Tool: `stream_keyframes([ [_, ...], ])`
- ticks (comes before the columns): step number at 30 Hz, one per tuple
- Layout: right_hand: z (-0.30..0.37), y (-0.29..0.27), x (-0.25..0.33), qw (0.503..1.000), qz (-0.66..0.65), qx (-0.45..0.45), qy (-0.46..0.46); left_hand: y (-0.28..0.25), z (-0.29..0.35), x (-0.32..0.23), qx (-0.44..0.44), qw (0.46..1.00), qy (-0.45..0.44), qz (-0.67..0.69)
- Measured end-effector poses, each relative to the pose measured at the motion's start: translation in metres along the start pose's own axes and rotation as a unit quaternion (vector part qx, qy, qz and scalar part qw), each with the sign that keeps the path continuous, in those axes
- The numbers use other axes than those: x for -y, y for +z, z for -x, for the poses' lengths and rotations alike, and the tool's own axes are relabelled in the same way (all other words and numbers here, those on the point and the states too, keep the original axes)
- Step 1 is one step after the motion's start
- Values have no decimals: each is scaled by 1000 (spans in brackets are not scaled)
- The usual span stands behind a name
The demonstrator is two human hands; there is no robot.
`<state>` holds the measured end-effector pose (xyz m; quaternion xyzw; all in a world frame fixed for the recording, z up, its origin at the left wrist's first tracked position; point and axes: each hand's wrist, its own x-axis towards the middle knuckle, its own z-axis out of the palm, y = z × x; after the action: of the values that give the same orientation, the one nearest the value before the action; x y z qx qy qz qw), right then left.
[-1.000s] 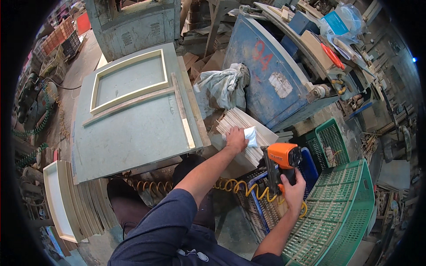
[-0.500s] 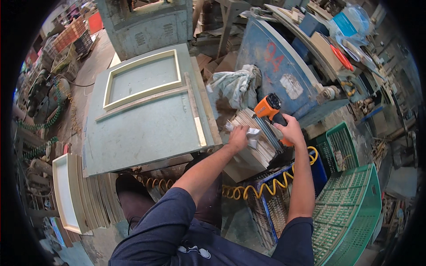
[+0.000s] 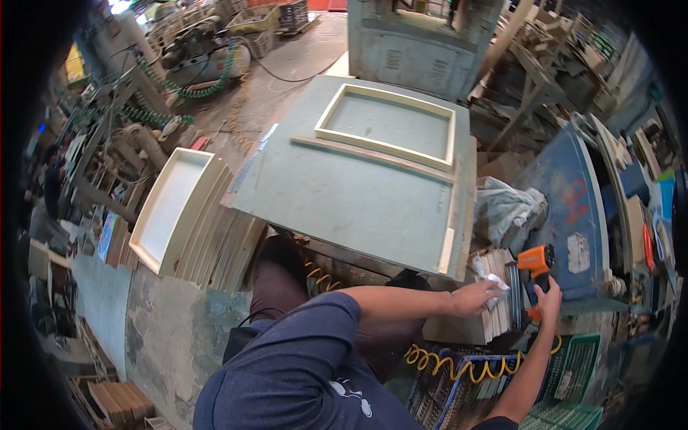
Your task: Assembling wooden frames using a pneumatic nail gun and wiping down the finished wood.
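My right hand [image 3: 549, 295] is wrapped around the black handle of an orange nail gun [image 3: 536, 259], at the right beside a stack of thin wooden strips [image 3: 496, 324]. My left hand [image 3: 474, 298] reaches across to that stack. Its fingers are closed on a crumpled white wrapper [image 3: 494, 285] over the strips' upper end; the fingertips are partly hidden. On the grey-green worktable [image 3: 344, 197] lies a pale rectangular wooden frame [image 3: 451, 141], with wooden battens fixed along its near side.
At the left stands a stack of shallow wooden frames [image 3: 201, 222]. A yellow coiled air hose [image 3: 469, 374] runs over crates below my arms. A green plastic basket [image 3: 579, 369] sits lower right. Behind the gun are a draped grey cloth [image 3: 505, 208] and a blue metal panel [image 3: 555, 186].
My view has swung left, so the table and both hands appear further right. The nail gun stays in my right hand, and my left hand is still at the white wrapper.
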<state>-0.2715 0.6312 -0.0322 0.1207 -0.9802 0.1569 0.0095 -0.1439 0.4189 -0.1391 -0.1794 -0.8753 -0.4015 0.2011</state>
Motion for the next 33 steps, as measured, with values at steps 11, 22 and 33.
stream_keyframes([
  [11,21,2,49,978,197,-41,62,-283,103,38,-155,983,-85,-42],
  [22,-16,63,302,948,-69,-8,-310,-346,180,113,-251,933,-244,-88],
  [33,-98,199,467,961,22,84,-261,-349,179,118,-256,935,-230,-86],
])
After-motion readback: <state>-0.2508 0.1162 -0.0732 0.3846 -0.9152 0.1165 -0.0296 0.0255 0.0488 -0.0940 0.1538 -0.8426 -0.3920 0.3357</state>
